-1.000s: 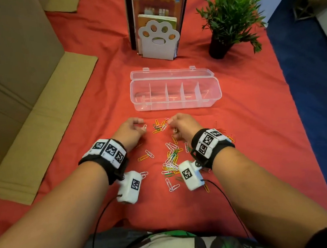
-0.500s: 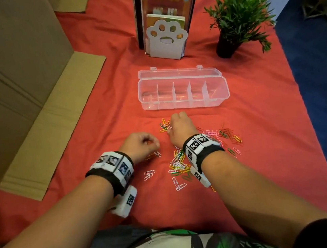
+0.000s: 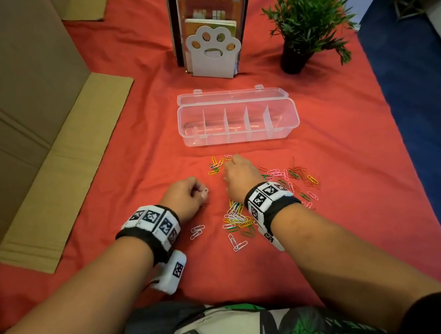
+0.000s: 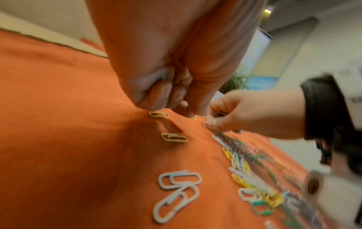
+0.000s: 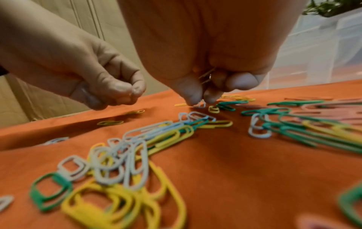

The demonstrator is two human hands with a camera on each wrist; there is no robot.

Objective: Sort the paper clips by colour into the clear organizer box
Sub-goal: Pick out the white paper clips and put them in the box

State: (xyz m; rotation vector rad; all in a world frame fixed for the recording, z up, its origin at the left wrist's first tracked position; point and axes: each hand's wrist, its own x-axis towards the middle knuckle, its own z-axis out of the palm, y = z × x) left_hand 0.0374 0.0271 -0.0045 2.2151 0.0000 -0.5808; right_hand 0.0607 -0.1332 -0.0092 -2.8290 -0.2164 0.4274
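Note:
The clear organizer box [image 3: 240,132] stands open on the red cloth, its compartments bare. Coloured paper clips [image 3: 238,217] lie scattered before it, with a small cluster [image 3: 215,166] near the box and more at the right [image 3: 296,176]. My left hand [image 3: 199,193] is curled in a fist just above the cloth, with white clips [image 5: 84,91] in it. My right hand [image 3: 234,162] reaches down at the small cluster, pinches a white clip [image 5: 200,105] on the cloth and keeps other clips [image 5: 205,76] tucked in its palm.
A paw-shaped bookend [image 3: 214,52] with books and a potted plant [image 3: 304,24] stand behind the box. Flattened cardboard [image 3: 43,151] lies along the left. The cloth's right edge [image 3: 395,143] drops to a blue floor. Two white clips [image 3: 197,231] lie near my left wrist.
My left hand has drawn back from the small cluster toward me, still curled. My right hand has stayed at the clips near the box, fingers working down among them.

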